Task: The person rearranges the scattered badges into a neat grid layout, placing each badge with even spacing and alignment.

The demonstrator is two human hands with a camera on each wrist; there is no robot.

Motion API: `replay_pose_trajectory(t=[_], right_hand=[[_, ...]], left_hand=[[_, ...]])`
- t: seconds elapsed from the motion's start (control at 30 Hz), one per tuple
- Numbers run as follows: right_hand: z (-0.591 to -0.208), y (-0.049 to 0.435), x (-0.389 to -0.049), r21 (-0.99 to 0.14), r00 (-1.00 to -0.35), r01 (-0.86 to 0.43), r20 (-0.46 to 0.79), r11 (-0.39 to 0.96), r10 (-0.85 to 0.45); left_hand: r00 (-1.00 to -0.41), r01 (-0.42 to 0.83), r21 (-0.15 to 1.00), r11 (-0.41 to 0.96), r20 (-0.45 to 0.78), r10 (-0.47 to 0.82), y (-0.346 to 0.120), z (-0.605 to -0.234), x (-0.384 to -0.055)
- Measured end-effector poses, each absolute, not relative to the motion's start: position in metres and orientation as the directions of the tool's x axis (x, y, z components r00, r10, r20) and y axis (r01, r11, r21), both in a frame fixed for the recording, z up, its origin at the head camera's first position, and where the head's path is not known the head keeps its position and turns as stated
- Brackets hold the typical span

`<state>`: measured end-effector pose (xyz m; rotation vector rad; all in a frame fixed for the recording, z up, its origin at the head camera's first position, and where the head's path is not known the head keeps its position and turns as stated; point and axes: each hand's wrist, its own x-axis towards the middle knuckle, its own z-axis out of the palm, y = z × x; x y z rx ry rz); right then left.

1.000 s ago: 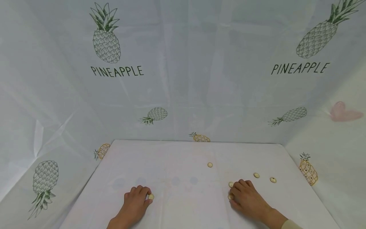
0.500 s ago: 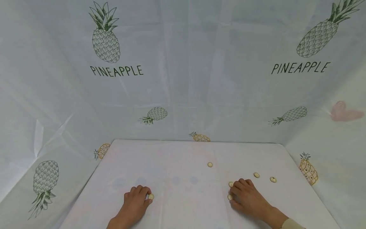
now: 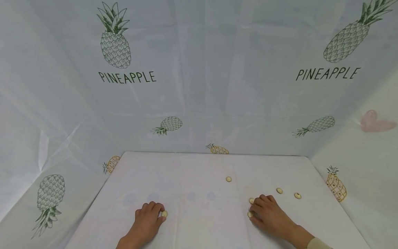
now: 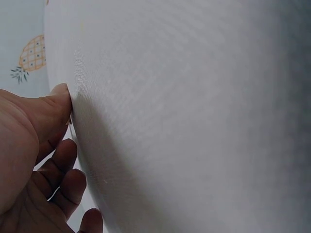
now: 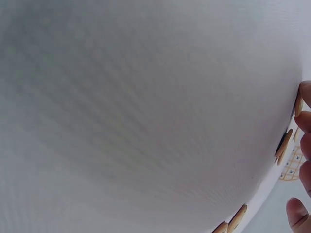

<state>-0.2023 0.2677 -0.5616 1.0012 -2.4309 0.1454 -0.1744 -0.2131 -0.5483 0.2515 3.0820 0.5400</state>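
On the white table, my left hand (image 3: 145, 221) pinches a small, round, pale-yellow wooden disc (image 3: 164, 214) between thumb and index finger. The disc looks button-like, with a raised rim; its face is too small to read. In the left wrist view the thumb (image 4: 56, 104) mostly hides it. Farther right, my right hand (image 3: 271, 218) grips a similar disc (image 3: 250, 214) by its edge with thumb and index finger. That same disc (image 5: 298, 104) stands at the right edge of the right wrist view. Just beyond those fingers lies another disc (image 3: 251, 200), partly behind the hand.
One disc (image 3: 228, 179) lies alone toward the back of the table (image 3: 202, 166). Two others, a disc (image 3: 279, 190) and a disc (image 3: 297, 195), lie right of my right hand. Pineapple-printed cloth (image 3: 211, 86) hangs behind the table and along both sides.
The right hand's disc has shifted very slightly left. Otherwise both hands and the other discs hold their places; the head view itself moves only a little.
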Motion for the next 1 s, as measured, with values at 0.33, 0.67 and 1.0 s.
replay_pose_trajectory(t=[0.33, 0.67, 1.0], right_hand=[[-0.557, 0.266, -0.203, 0.039, -0.641, -0.681, 0.452, 0.731, -0.621], [-0.558, 0.258, -0.205, 0.077, -0.644, -0.649, 0.473, 0.757, -0.600], [-0.558, 0.257, -0.214, 0.108, -0.616, -0.647, 0.509, 0.755, -0.601]], left_hand=[[-0.988, 0.155, 0.330, 0.931, 0.028, 0.155, -0.214, -0.550, -0.176], [-0.987, 0.159, 0.341, 0.926, 0.023, 0.160, -0.213, -0.550, -0.176], [-0.987, 0.160, 0.337, 0.928, 0.026, 0.161, -0.212, -0.550, -0.175]])
